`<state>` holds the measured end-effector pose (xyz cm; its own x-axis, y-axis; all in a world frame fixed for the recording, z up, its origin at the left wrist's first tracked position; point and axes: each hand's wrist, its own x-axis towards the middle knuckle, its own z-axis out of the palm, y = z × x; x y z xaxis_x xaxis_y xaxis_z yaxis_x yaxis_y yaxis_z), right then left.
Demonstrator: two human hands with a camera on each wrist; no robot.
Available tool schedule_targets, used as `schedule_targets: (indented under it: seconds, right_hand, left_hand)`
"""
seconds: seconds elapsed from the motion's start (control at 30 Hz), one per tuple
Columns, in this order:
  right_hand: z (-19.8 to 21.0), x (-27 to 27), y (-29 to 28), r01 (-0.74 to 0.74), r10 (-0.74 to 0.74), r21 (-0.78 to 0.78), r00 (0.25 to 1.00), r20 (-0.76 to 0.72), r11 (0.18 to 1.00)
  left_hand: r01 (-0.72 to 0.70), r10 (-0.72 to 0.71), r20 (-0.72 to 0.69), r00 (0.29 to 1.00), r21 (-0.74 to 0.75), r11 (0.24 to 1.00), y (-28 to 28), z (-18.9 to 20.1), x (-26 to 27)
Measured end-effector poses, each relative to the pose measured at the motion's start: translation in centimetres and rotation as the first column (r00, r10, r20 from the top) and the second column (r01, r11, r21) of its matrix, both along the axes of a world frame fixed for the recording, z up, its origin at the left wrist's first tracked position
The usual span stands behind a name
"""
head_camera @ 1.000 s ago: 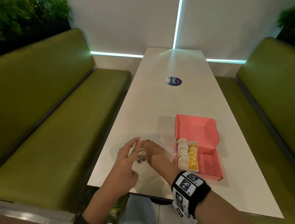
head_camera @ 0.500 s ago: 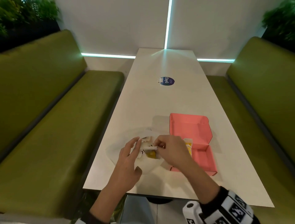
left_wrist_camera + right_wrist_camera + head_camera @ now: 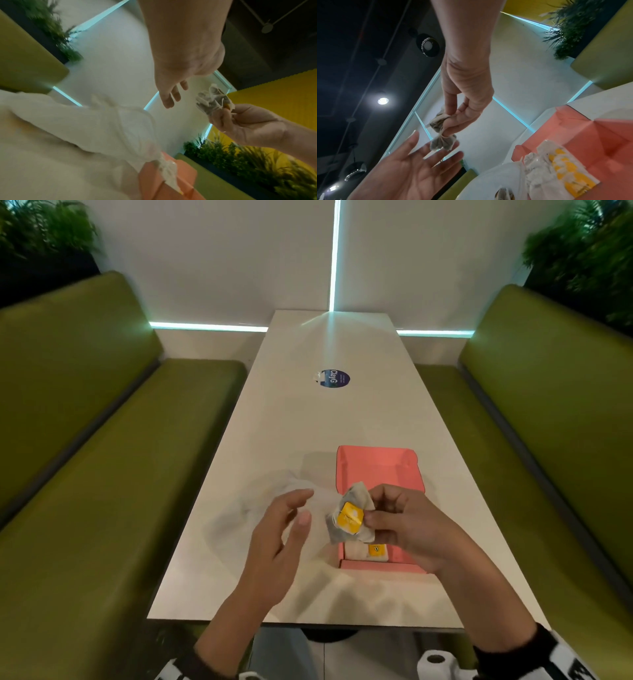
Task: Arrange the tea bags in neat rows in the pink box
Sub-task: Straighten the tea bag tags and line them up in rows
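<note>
My right hand (image 3: 369,517) pinches a small bunch of tea bags (image 3: 347,520) with a yellow tag, held in the air over the left edge of the pink box (image 3: 376,469). In the right wrist view the held tea bags (image 3: 442,125) hang crumpled from my thumb and fingers. My left hand (image 3: 301,510) hovers just left of them, fingers straight, holding nothing. A row of tea bags (image 3: 556,169) with yellow tags lies along the box's left side, mostly hidden in the head view by my right hand. The pink box (image 3: 599,135) stands with its lid open.
A crumpled white plastic bag (image 3: 274,501) lies on the white table (image 3: 325,422) left of the box, under my left hand. A round blue sticker (image 3: 335,379) sits farther up the table. Green benches (image 3: 102,474) flank both sides.
My right hand came out of the white bag with tea bags and lifted them rightward over the box's left edge. My left hand rose off the bag.
</note>
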<state>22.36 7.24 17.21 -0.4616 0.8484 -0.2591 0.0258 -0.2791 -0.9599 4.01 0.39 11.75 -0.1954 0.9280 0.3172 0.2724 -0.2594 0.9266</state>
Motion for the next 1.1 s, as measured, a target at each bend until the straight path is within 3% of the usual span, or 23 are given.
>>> schedule_targets:
  seconds: [0.1, 0.17, 0.23, 0.4, 0.5, 0.6, 0.7, 0.8, 0.93, 1.1]
  right_hand:
    - [0.5, 0.3, -0.5, -0.017, 0.012, -0.062, 0.996, -0.085, 0.998]
    - [0.4, 0.2, -0.7, 0.001, -0.009, -0.087, 0.996, -0.088, 0.996]
    - [-0.1, 0.0, -1.0, 0.061, -0.06, -0.019, 0.998, 0.027, 0.998]
    - [-1.4, 0.2, -1.7, 0.129, -0.268, 0.375, 0.898, 0.348, 0.918]
    - [-1.5, 1.3, -1.3, 0.088, -0.301, 0.485, 0.874, 0.382, 0.87]
    - [-1.0, 2.8, -0.6, -0.067, -0.12, 0.434, 0.914, 0.388, 0.898]
    - [-0.9, 3.5, -0.3, -0.286, 0.067, 0.37, 0.861, 0.504, 0.884]
    - [-1.3, 3.4, -0.3, -0.155, 0.021, 0.308, 0.918, 0.396, 0.939]
    - [-1.5, 3.2, -0.1, 0.163, -0.169, 0.082, 0.983, 0.078, 0.983]
    - [-1.8, 2.3, -0.2, 0.215, -0.215, -0.012, 0.976, -0.035, 0.977]
  left_hand:
    - [0.222, -0.155, 0.352, 0.923, -0.159, 0.962, 0.9, 1.1, 2.2]
    - [0.359, -0.154, 0.607, 0.78, -0.232, 0.904, 1.3, 1.9, 3.5]
    - [0.448, -0.152, 0.715, 0.683, -0.246, 0.86, 1.5, 2.6, 4.6]
    - [0.407, -0.112, 0.666, 0.737, -0.306, 0.861, 1.7, 2.1, 5.9]
    - [0.338, -0.084, 0.557, 0.827, -0.371, 0.865, 1.8, 1.5, 6.1]
    - [0.358, -0.145, 0.476, 0.868, -0.395, 0.846, 1.7, 1.6, 6.1]
    - [0.426, -0.225, 0.449, 0.865, -0.418, 0.803, 1.5, 1.6, 6.1]
    - [0.431, -0.224, 0.46, 0.859, -0.418, 0.8, 1.5, 1.1, 6.0]
    - [0.331, -0.128, 0.453, 0.882, -0.404, 0.853, 1.6, 0.4, 5.4]
    - [0.232, -0.074, 0.433, 0.898, -0.325, 0.917, 2.0, 0.6, 5.3]
